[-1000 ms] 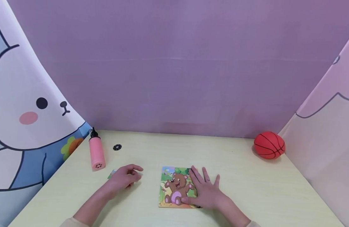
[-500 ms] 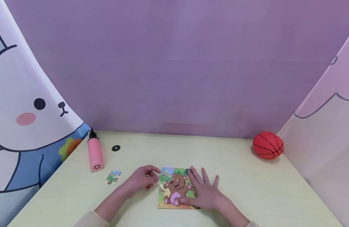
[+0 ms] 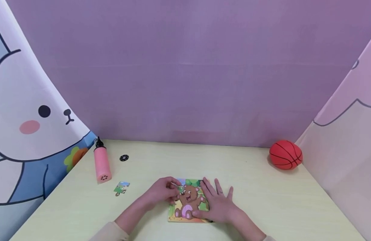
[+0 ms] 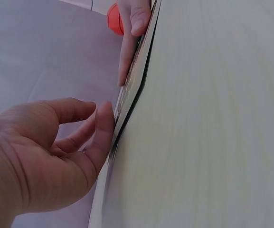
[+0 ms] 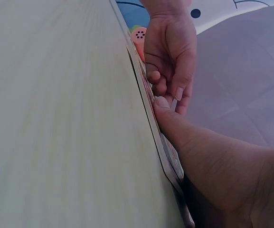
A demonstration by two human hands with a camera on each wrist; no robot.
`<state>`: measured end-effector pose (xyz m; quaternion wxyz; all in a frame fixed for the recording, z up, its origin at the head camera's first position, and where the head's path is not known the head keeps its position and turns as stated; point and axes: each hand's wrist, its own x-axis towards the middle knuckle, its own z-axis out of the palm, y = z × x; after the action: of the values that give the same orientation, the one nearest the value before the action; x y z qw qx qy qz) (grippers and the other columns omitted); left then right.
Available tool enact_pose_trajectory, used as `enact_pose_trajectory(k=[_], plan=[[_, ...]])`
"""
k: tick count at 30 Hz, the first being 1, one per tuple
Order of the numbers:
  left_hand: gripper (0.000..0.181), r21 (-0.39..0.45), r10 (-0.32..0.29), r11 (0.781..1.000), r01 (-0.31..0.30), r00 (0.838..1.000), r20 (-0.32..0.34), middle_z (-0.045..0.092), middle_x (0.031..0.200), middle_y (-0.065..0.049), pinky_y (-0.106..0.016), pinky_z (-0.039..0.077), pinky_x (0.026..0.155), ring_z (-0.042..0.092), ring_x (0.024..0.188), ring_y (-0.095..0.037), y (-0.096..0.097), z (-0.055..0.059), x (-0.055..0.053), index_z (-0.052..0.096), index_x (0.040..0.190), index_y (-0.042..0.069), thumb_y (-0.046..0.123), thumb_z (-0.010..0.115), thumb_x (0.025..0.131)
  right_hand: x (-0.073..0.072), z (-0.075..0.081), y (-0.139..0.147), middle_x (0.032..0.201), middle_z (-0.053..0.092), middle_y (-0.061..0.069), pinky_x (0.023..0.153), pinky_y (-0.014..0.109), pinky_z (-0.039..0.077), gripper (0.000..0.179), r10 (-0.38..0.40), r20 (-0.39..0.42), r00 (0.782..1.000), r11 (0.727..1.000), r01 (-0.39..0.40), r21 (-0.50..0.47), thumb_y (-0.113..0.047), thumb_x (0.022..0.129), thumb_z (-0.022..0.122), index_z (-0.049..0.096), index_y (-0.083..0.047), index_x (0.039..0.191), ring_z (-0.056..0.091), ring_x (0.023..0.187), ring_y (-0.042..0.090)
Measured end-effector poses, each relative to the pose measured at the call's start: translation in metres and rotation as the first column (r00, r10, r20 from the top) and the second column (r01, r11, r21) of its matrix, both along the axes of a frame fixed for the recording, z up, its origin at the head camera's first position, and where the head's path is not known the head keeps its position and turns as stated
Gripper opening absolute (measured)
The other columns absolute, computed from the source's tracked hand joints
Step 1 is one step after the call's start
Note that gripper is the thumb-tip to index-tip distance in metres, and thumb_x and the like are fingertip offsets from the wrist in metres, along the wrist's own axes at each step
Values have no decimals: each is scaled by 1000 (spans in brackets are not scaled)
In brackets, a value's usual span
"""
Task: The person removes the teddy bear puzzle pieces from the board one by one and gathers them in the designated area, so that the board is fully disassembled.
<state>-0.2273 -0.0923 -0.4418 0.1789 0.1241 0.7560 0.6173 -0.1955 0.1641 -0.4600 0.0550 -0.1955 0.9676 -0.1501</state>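
Note:
A square jigsaw puzzle (image 3: 188, 201) with a brown cartoon bear lies flat on the table. My right hand (image 3: 219, 205) rests on its right side, fingers spread and straight, thumb across the lower part. At the upper left of the puzzle, my left hand (image 3: 163, 190) pinches a puzzle piece between thumb and fingers; the right wrist view shows the thin pale edge of this puzzle piece (image 5: 174, 104) by the thumb tip. Most of that piece is hidden by the fingers. A loose puzzle piece (image 3: 122, 188), green and blue, lies on the table left of the left hand.
A pink hand pump (image 3: 102, 164) with a black nozzle lies at the back left. Beside it is a round black chip (image 3: 124, 157). A red toy basketball (image 3: 286, 154) sits at the back right. Purple cloth (image 3: 185, 83) stands behind the table (image 3: 257, 180).
My left hand has moved right, from beside the loose piece to the puzzle's upper left corner, where it now pinches a piece. The loose piece has come into full view. The right hand stays put.

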Motion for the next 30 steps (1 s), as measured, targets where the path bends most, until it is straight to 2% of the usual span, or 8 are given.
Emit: enact_pose_trajectory(k=[4,10,17,24,30], plan=[[35,-8,11,1000,-11,1000,8,63,88,-13,-32,59,62,63,65,-17,7,-3,-2,58,119,-7,-5,66,85,2,6,-1,169,13,5,96,87,-5,114,-4,3,1000,1000,4,1,-86,80,51,22,-13,162,8,150,48],[35,-48,48,998,-49,999,-11,63,84,-11,-30,57,56,60,58,-14,19,-2,-1,58,120,-7,-3,68,87,5,10,-3,169,12,3,98,87,0,114,-11,13,1000,1000,11,27,-86,80,51,21,-14,162,7,151,46],[32,-149,91,984,-95,995,-37,61,81,-11,-29,56,54,58,55,-13,27,5,1,63,117,-10,-5,68,86,5,11,-3,169,12,4,97,87,0,113,-6,8,1000,1000,6,26,-86,80,51,21,-14,162,7,150,46],[29,-155,84,984,-89,996,-39,61,79,-11,-25,53,52,56,55,-12,29,6,3,63,114,-10,-6,67,86,5,10,-3,169,13,4,97,87,0,113,-4,4,1000,1000,3,21,-85,81,52,21,-14,162,7,150,47],[31,-195,110,973,-123,991,-73,61,77,-9,-22,48,47,53,52,-11,32,4,2,62,110,-6,-4,72,81,5,10,-2,169,13,5,97,87,-2,112,0,3,1000,1000,0,7,-85,81,52,21,-14,162,7,150,47]])
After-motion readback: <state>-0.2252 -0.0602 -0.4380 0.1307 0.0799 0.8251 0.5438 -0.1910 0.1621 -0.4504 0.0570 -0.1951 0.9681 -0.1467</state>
